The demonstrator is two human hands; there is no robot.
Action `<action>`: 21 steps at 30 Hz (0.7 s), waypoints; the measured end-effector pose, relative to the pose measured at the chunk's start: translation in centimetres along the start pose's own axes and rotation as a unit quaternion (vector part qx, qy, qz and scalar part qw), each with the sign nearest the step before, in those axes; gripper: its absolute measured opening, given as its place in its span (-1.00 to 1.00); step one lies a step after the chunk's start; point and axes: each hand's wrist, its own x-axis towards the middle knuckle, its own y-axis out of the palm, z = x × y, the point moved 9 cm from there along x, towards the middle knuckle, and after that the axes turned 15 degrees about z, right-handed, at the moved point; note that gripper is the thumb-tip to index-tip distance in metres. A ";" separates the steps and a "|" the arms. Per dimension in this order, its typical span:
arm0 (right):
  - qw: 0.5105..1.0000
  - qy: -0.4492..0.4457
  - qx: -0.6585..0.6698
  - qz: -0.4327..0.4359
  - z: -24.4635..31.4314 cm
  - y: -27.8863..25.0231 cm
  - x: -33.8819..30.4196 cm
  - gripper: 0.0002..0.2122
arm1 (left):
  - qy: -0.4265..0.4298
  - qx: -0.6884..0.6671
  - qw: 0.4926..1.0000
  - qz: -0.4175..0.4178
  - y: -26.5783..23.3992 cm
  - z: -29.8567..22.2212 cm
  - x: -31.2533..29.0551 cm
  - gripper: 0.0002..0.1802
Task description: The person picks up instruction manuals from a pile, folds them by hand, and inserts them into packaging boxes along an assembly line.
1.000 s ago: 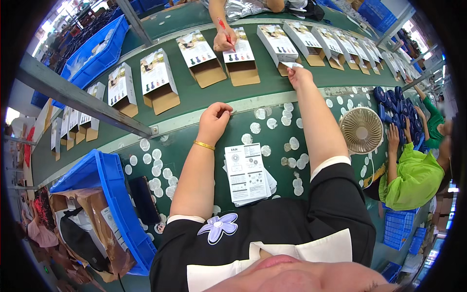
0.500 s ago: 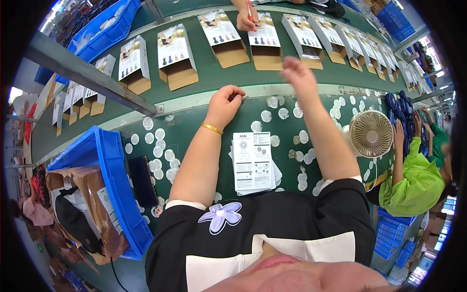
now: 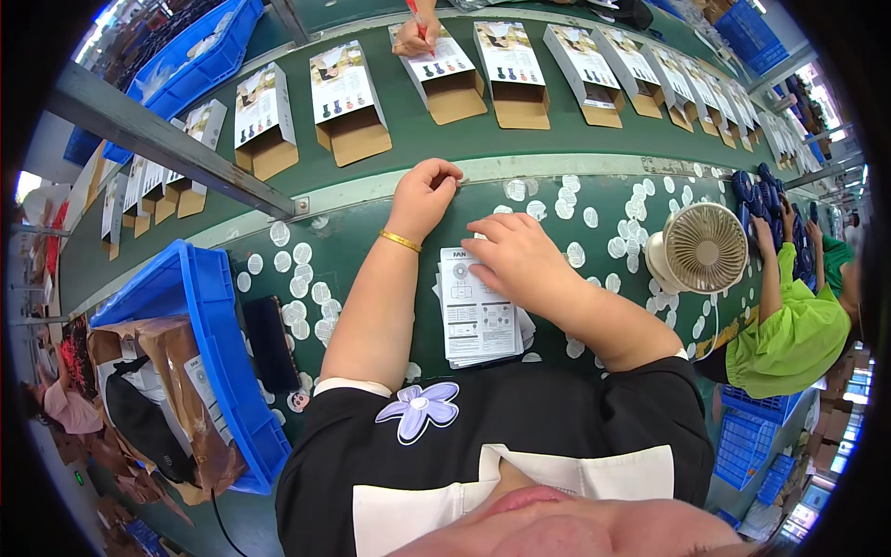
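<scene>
Over on the left, the left hand point(image 3: 427, 197), its wrist ringed by a gold-coloured bracelet point(image 3: 400, 239), is held at the metal rail point(image 3: 357, 193); its grip is curled inward, and whether thumb and fingertips meet cannot be told. In the middle, a stack of leaflets point(image 3: 480, 325) is laid flat on the green table point(image 3: 353, 243), between the forearms and close by the black shirt point(image 3: 529, 408). White sheets, these, filled with black print, small line drawings of fans and boxed diagrams; lower sheets are left poking out unevenly along both sides. Just right of that, the upper right corner is covered by the right hand point(image 3: 522, 258), back upward, fingers pointed leftward, its grip spread with thumb and fingers apart; whether the paper is touched cannot be told. Now the edges, from the left: that side is bounded by a blue bin point(image 3: 223, 343), a dark phone point(image 3: 272, 343) laid just beside its wall. Between forearm and leaflets, a narrow green strip is seen. Beyond the hands, the stack is separated by the rail from a row of open cartons point(image 3: 512, 70). Farther right, the green is dotted with round white stickers point(image 3: 575, 255), and a broader stretch is ended by a beige fan point(image 3: 703, 248).
</scene>
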 end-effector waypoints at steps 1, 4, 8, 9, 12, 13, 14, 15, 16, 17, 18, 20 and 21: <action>1.000 -0.003 -0.001 -0.020 0.1 -0.3 -0.1 -0.78 | -0.003 0.007 1.000 0.002 0.0 0.0 0.0 -0.89; 1.000 0.000 0.022 -0.006 0.2 -0.4 0.0 -0.86 | -0.008 0.014 1.000 0.009 0.0 -0.1 0.0 -0.89; 0.978 0.079 0.173 -0.084 -4.6 -1.1 -0.8 -0.93 | -0.004 0.006 1.000 0.009 -0.5 0.3 -0.1 -0.88; 0.952 0.147 0.255 -0.089 -6.9 -1.2 -1.2 -0.92 | -0.009 -0.001 1.000 0.001 -0.8 0.7 -0.2 -0.89; 0.789 0.179 0.541 -0.229 -14.6 0.0 -3.4 -0.89 | -0.008 -0.008 1.000 -0.007 -1.2 2.4 0.2 -0.89; 0.736 0.228 0.592 -0.238 -16.4 0.8 -4.1 -0.87 | -0.009 -0.008 1.000 -0.007 -1.2 2.3 0.1 -0.89; 0.677 0.274 0.636 -0.247 -17.7 1.4 -5.1 -0.85 | -0.011 -0.007 1.000 -0.001 -1.1 1.6 -0.1 -0.89; 0.617 0.280 0.684 -0.271 -18.8 2.1 -5.5 -0.89 | -0.012 -0.006 1.000 0.005 -1.0 1.2 -0.1 -0.89; 0.617 0.280 0.683 -0.272 -19.5 2.4 -5.6 -0.89 | -0.010 -0.006 1.000 0.006 -1.1 0.9 -0.3 -0.89; 0.578 0.296 0.703 -0.289 -20.8 3.4 -6.2 -0.88 | -0.009 -0.007 1.000 0.006 -1.1 0.8 -0.3 -0.89; 0.538 0.312 0.721 -0.304 -21.9 4.5 -6.8 -0.87 | -0.009 -0.007 1.000 0.006 -1.1 0.7 -0.3 -0.89; 0.525 0.305 0.730 -0.312 -23.3 5.6 -6.3 -0.90 | -0.011 -0.004 1.000 0.005 -1.2 0.6 -0.4 -0.89; 0.508 0.294 0.740 -0.329 -23.9 6.1 -6.1 -0.90 | -0.012 -0.001 1.000 0.004 -1.2 0.6 -0.4 -0.89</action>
